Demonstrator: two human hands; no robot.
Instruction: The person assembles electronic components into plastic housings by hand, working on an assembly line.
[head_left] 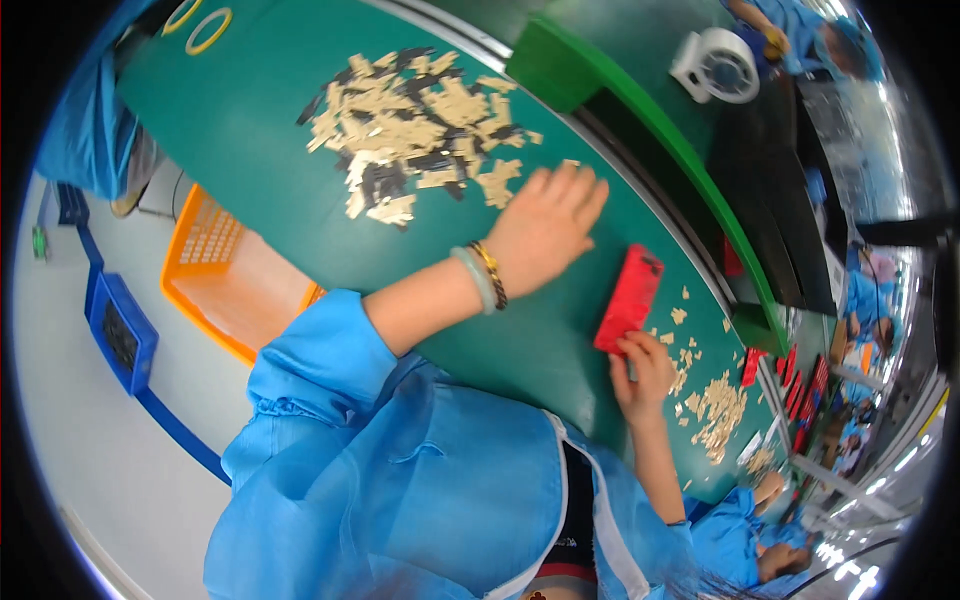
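My left hand (548, 225), with two bracelets at its wrist, is over the green table, its fingers stretched out and the palm turned down. Nothing shows in its grasp, though its underside is hidden. Close to its fingertips lies a small beige piece (570, 163). Beside it spreads a big heap of beige and black flat pieces (400, 125). Between the thumb and fingers of my right hand (645, 375) is the near end of a red phone case (630, 298), a flat oblong with dark openings at its far corner. Small beige scraps (718, 410) are scattered right of that hand.
A green-edged raised shelf (650, 110) runs along the table's far side, with a white fan (722, 68) behind it. Left of me stands an orange basket (215, 250). Tape rings (208, 32) lie at the far left. Co-workers in blue sit nearby; more red cases (795, 395) are at the right.
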